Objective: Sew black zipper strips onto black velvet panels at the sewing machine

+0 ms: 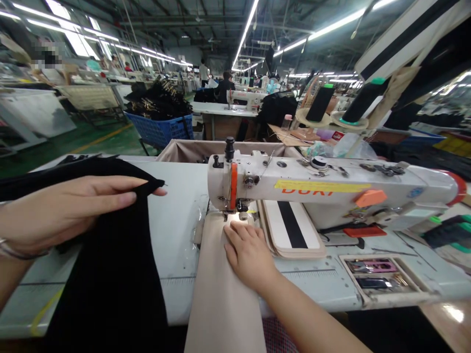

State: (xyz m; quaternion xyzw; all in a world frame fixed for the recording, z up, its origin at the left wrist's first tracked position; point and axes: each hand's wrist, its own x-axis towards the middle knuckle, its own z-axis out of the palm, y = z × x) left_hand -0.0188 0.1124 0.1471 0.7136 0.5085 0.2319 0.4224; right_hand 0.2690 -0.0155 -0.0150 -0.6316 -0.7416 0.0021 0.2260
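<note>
Filling the low part of the view, a pale tabletop [178, 196] holds up a big white sewing machine [331, 171]. Next in size is a long black cloth [121, 260], which lies across the left side and hangs down toward the person. A beige strip [224, 289] comes up the middle, from the near edge to the machine. Just right of its far end sits a pile of striped pads [292, 225].

The left hand [88, 201] pinches the top edge of the black cloth between thumb and fingers, holding it up a bit. The right hand [246, 250] is not gripping; it lies flat on the beige strip, with its fingertips near the small metal foot [225, 215]. I cannot tell if the strip is under that foot.

The step in hand looks like getting the two pieces set by the machine. To go on well, the next move seems to call for a flat strip, a neat cloth edge, and fingers kept away from the metal foot
</note>
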